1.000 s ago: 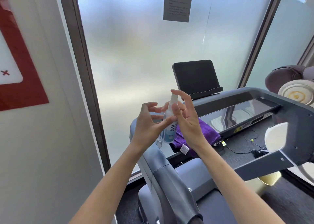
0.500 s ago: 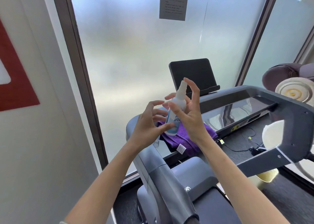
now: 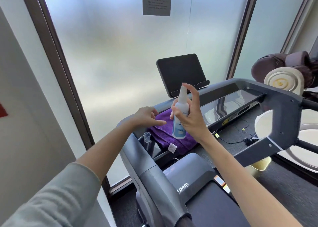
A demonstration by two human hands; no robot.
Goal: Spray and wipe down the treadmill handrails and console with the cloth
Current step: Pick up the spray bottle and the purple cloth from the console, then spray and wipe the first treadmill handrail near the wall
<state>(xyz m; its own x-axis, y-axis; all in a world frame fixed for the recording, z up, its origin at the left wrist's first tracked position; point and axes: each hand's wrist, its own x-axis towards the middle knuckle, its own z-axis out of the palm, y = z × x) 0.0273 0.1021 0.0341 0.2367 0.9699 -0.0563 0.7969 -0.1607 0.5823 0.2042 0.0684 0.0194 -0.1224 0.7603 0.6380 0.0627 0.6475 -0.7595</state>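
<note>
Spray bottle (image 3: 180, 116) upright in the right hand (image 3: 192, 118), fingers (image 3: 193, 93) curled round its body, one over the nozzle; held just above the purple cloth (image 3: 165, 133) on the treadmill console (image 3: 228, 104). Left hand (image 3: 146, 116) beside it, fingers loosely spread, holding nothing (clear cap (image 3: 147, 137) stands near the left handrail (image 3: 154, 180)).

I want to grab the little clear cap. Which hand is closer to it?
Left. The left hand hovers just above the cap. The right hand is farther right, holding the bottle.
</note>
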